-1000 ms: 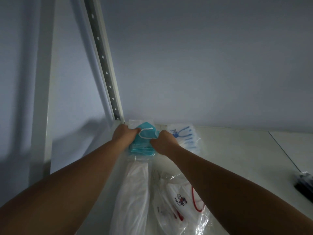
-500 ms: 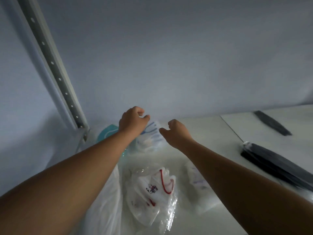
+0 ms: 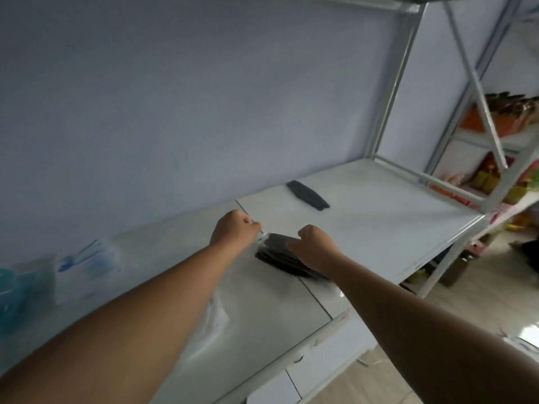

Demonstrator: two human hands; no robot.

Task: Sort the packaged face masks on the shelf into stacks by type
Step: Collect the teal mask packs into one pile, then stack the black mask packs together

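Note:
A stack of black packaged masks (image 3: 277,253) lies mid-shelf, across the seam between two shelf boards. My right hand (image 3: 313,246) is on top of it with the fingers curled down; a grip does not show. My left hand (image 3: 233,231) is a loose fist just left of the stack's clear plastic corner, with nothing visible in it. Farther back lies a single black mask (image 3: 307,195). At the left edge are blurred teal masks (image 3: 17,290) and blue-printed white packs (image 3: 87,258). A clear pack (image 3: 211,323) peeks from under my left forearm.
The white shelf board (image 3: 379,217) stretches right to a metal upright (image 3: 388,91) and a diagonal brace (image 3: 472,80). Behind it, another rack (image 3: 495,118) holds colourful packets. The blue wall (image 3: 175,97) backs the shelf. The floor (image 3: 466,287) shows below the shelf's front edge.
My view has swung right, off the teal and white packs. Both hands left the teal pack and travelled right to the black mask stack.

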